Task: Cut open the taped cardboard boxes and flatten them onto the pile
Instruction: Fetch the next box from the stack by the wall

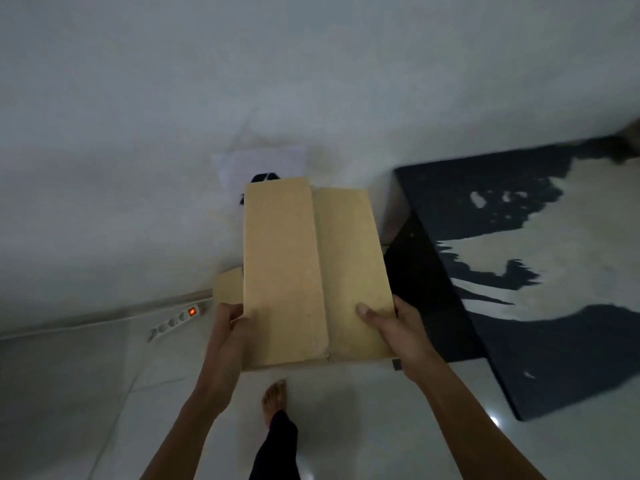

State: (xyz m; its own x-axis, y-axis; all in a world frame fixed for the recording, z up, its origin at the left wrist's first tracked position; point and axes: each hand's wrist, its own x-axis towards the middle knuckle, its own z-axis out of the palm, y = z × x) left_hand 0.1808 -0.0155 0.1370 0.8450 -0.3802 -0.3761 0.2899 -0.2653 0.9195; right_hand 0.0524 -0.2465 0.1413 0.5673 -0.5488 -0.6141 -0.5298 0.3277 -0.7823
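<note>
Cardboard box [311,271] held above tiled floor [86,393]; left hand [230,336] grips its near-left edge, right hand [391,332] its near-right, thumb on top flap.

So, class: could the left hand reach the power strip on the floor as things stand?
Probably not at once: the left hand grips the cardboard box, and the power strip lies lower, by the wall. Nothing blocks it otherwise.

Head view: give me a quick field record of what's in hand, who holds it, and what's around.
item: flattened cardboard box, two panels showing
left hand: grips its near left edge
right hand: grips its near right edge, thumb on top
height: held above the white tiled floor
behind it: another cardboard piece
left of it: power strip, switch lit
right of it: dark patterned rug
</note>
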